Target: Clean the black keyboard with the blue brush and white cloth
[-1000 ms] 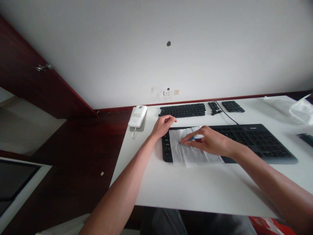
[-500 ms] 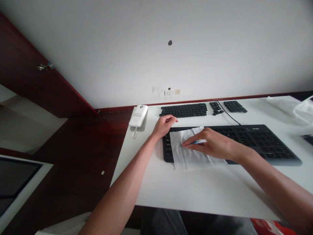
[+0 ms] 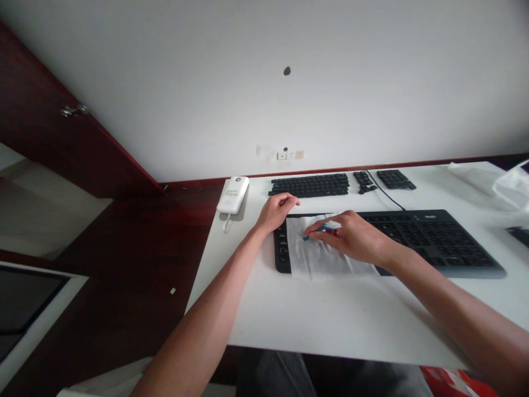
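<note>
My right hand [image 3: 357, 237] pinches a small blue-and-white brush [image 3: 332, 225]; its blue tip is over a white cloth or tissue [image 3: 318, 264]. This thin sheet lies wrinkled across the left part of a black keyboard [image 3: 438, 237] and hangs over its front edge. By the keyboard's upper left corner rests my left hand [image 3: 278, 211], fingers curled in, with nothing visible in them. Behind the keyboard, black keycaps lie grouped in a wide block [image 3: 309, 186], a narrow block [image 3: 363, 181] and a number-pad block [image 3: 395, 179].
A white power bank [image 3: 232, 196] with a short strap lies at the left of the white table [image 3: 330, 320]. From the keyboard a black cable [image 3: 386, 194] runs back. At right are a white bag [image 3: 512, 187] and a dark object [image 3: 518, 236]. Wall sockets [image 3: 290, 155] sit behind.
My right hand has shifted slightly up and left with the brush, which now shows more of its white part and its blue tip. The sheet has moved up a little. My left hand stays in place.
</note>
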`<state>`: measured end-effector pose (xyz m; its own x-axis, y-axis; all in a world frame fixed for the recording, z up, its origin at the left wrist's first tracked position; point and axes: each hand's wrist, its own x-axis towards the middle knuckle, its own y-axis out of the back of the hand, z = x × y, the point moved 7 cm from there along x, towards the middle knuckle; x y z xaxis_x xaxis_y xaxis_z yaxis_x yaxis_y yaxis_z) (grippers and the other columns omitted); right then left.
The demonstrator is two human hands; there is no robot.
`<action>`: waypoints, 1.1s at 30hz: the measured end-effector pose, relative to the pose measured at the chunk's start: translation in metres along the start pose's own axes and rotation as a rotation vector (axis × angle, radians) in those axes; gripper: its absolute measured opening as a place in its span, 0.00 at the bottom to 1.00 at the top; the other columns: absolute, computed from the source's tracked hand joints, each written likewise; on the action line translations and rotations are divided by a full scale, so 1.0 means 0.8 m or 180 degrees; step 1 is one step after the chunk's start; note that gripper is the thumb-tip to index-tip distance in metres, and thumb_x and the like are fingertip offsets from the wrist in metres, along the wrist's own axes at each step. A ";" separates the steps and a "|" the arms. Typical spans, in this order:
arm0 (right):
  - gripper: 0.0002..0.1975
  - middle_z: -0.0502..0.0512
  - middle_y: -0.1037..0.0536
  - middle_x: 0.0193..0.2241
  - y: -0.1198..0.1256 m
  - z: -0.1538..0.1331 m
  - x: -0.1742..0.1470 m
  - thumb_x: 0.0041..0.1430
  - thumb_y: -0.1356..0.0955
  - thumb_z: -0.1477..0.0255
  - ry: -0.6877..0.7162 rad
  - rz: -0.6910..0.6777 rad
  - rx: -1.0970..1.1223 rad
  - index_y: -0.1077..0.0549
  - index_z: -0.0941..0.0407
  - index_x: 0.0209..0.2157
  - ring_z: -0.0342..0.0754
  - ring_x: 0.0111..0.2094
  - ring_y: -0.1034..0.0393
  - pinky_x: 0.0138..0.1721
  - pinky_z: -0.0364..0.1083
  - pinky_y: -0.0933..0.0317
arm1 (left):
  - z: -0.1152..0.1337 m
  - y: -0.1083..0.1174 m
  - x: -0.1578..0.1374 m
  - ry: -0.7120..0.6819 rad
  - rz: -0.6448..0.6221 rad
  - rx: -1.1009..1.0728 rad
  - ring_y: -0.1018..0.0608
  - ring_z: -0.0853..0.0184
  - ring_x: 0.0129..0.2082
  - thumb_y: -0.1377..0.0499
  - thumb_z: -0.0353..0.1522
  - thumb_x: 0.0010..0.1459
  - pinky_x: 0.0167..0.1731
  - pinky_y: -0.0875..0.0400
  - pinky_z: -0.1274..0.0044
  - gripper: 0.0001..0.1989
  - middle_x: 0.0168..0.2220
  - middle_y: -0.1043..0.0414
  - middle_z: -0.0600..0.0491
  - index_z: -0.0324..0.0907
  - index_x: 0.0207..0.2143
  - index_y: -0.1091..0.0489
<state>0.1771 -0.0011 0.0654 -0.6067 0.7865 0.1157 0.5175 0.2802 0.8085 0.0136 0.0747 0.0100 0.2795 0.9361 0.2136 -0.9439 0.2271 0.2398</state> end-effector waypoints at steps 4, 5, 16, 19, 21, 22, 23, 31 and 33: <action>0.14 0.52 0.14 0.30 0.002 0.002 0.000 0.68 0.31 0.61 0.0001 0.0024 0.0048 0.14 0.51 0.42 0.43 0.21 0.32 0.28 0.45 0.36 | 0.000 0.000 0.000 0.0009 0.0004 0.0032 0.37 0.68 0.27 0.42 0.43 0.65 0.28 0.46 0.76 0.17 0.27 0.32 0.54 0.39 0.36 0.23; 0.14 0.52 0.15 0.30 0.004 0.001 0.000 0.68 0.31 0.60 0.0015 0.0029 0.0085 0.14 0.50 0.42 0.44 0.21 0.32 0.28 0.44 0.37 | 0.000 0.001 -0.001 0.0018 0.0008 0.0040 0.37 0.68 0.27 0.42 0.43 0.65 0.28 0.46 0.76 0.17 0.27 0.32 0.54 0.39 0.36 0.23; 0.16 0.53 0.15 0.29 0.009 -0.006 -0.006 0.68 0.31 0.57 0.0127 -0.0311 0.0348 0.13 0.51 0.42 0.45 0.22 0.30 0.24 0.44 0.39 | 0.000 0.002 0.000 -0.0014 0.0039 0.0090 0.36 0.68 0.27 0.43 0.43 0.65 0.28 0.45 0.76 0.17 0.28 0.31 0.54 0.39 0.35 0.22; 0.16 0.52 0.16 0.27 0.000 -0.002 -0.005 0.68 0.31 0.58 0.0172 -0.0405 0.0333 0.13 0.51 0.43 0.44 0.20 0.31 0.24 0.44 0.39 | -0.001 0.001 0.001 -0.0001 0.0030 0.0048 0.37 0.68 0.26 0.42 0.43 0.65 0.28 0.46 0.76 0.17 0.27 0.32 0.54 0.39 0.35 0.23; 0.16 0.52 0.16 0.27 0.000 -0.001 -0.005 0.68 0.31 0.58 0.0198 -0.0385 0.0360 0.13 0.50 0.43 0.45 0.21 0.31 0.24 0.44 0.39 | 0.000 0.001 0.001 0.0016 0.0018 0.0052 0.37 0.69 0.26 0.42 0.43 0.66 0.28 0.46 0.75 0.17 0.26 0.33 0.55 0.39 0.35 0.23; 0.16 0.52 0.15 0.28 0.002 -0.002 -0.005 0.68 0.31 0.58 0.0209 -0.0360 0.0384 0.13 0.51 0.43 0.45 0.21 0.30 0.25 0.44 0.38 | 0.001 0.001 0.000 0.0020 0.0017 0.0070 0.37 0.68 0.26 0.43 0.43 0.66 0.28 0.46 0.75 0.17 0.26 0.34 0.55 0.39 0.35 0.23; 0.16 0.53 0.15 0.28 0.003 -0.002 -0.005 0.68 0.31 0.57 0.0217 -0.0331 0.0414 0.14 0.51 0.43 0.45 0.22 0.29 0.25 0.44 0.38 | 0.002 0.001 0.000 0.0021 0.0015 0.0089 0.37 0.68 0.26 0.43 0.43 0.66 0.27 0.46 0.76 0.17 0.26 0.34 0.55 0.39 0.35 0.23; 0.14 0.54 0.13 0.37 -0.003 -0.007 -0.003 0.69 0.31 0.62 0.0135 -0.0344 0.0550 0.15 0.52 0.43 0.47 0.29 0.22 0.31 0.44 0.32 | 0.004 0.001 -0.002 0.0006 0.0002 0.0007 0.38 0.69 0.26 0.42 0.43 0.66 0.27 0.47 0.75 0.17 0.25 0.35 0.55 0.39 0.35 0.23; 0.13 0.55 0.13 0.37 -0.003 -0.009 -0.003 0.69 0.31 0.63 0.0172 -0.0356 0.0501 0.15 0.52 0.44 0.48 0.30 0.21 0.33 0.44 0.31 | 0.003 0.001 -0.002 0.0004 0.0006 -0.0002 0.38 0.69 0.26 0.42 0.43 0.66 0.27 0.47 0.75 0.17 0.25 0.35 0.55 0.39 0.35 0.23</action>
<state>0.1729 -0.0075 0.0673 -0.6950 0.7161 0.0645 0.5304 0.4501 0.7184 0.0129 0.0728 0.0123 0.2777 0.9368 0.2129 -0.9445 0.2257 0.2389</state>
